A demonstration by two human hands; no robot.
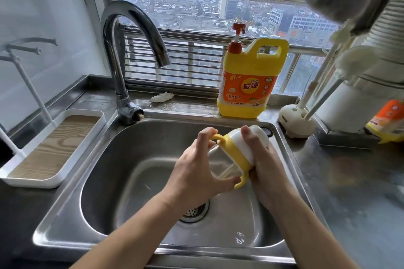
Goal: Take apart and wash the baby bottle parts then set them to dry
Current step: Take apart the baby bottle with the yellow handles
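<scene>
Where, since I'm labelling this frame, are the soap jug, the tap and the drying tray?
soap jug (249,91): head view, on its orange label.
tap (129,7): head view, on the curved neck.
drying tray (54,148): head view, on its bare wood-grain floor.

Left: white tiled wall (32,11); rear: wide window (185,13) with horizontal metal bars (192,54), grey daylight, city rooftops beyond; below: wet stainless-steel countertop (349,181).

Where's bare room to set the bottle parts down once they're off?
Free: the wood-grain floor of the drying tray, left of the sink; the counter right of the sink, in front of the brush holder; the sink floor around the drain, under the baby bottle. Crowded: the back ledge, holding faucet and detergent jug.
</scene>
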